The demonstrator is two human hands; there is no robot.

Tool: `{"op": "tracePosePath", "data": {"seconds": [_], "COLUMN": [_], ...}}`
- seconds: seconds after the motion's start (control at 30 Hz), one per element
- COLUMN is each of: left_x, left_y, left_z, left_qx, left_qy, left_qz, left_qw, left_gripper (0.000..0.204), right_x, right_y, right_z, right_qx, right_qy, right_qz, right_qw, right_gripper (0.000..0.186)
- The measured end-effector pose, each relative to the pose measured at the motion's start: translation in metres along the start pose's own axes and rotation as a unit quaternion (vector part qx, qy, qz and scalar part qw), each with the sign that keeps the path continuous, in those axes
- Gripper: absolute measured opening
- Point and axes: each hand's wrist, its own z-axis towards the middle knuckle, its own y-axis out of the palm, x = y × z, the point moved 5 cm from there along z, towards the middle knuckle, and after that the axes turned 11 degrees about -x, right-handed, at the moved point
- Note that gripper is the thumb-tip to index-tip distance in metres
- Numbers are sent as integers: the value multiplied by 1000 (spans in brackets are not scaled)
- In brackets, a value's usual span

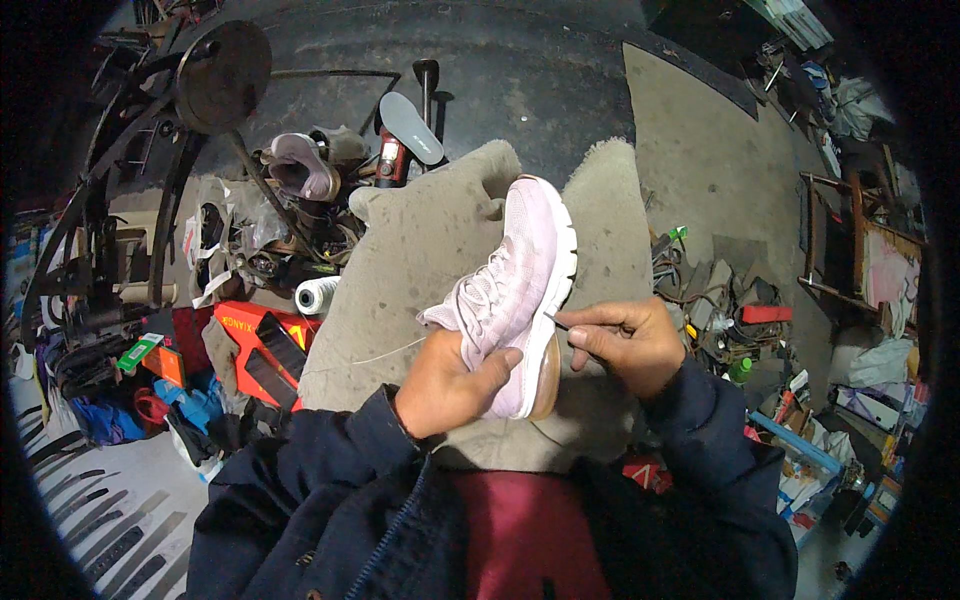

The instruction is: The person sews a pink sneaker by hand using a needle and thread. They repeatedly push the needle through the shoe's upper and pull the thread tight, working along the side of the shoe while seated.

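Observation:
A pale pink sneaker (516,250) with a white sole lies lengthwise, toe away from me, over a stained beige cloth (400,280) on my lap. My left hand (450,385) grips its heel end, thumb along the side. My right hand (625,345) is closed at the sole's outer edge, pinching a thin dark tool (560,320) whose tip is at the white midsole; too little of it shows to tell its kind. The sole's rear part looks tan. A thin white thread (370,355) runs across the cloth toward the shoe's left side.
Behind the cloth are another pink shoe (305,170), a grey insole (410,128) and a red cylinder (390,160). A black iron machine (222,75) stands back left. A white thread spool (316,296), orange box (240,330) and bags crowd the left; mixed clutter and a wooden rack (855,250) line the right.

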Motion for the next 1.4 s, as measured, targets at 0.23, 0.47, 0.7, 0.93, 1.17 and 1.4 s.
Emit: {"op": "tracePosePath", "data": {"seconds": [0.23,0.47,0.7,0.93,1.17,1.4], "left_x": [0,6,-9,-4,-2,-6], "left_y": [0,4,4,9,6,8], "left_z": [-2,-1,-4,-4,1,1], "left_qx": [6,26,10,36,28,23], "left_qy": [-30,20,-34,61,96,107], "left_qz": [19,22,-11,67,112,64], "left_qw": [999,999,999,995,989,992], "left_gripper": [40,34,37,43,54,57], "right_x": [-5,-6,-5,-35,-16,-10], "right_y": [12,13,2,16,7,14], "right_z": [-4,-3,3,-12,0,-4], "right_qx": [67,61,3,106,55,88], "right_qy": [-79,-42,-20,-209,-42,-89], "right_qz": [-148,-112,26,-364,-76,-151], "right_qw": [984,991,999,901,995,981], "right_gripper": [22,20,21,16,15,16]}}
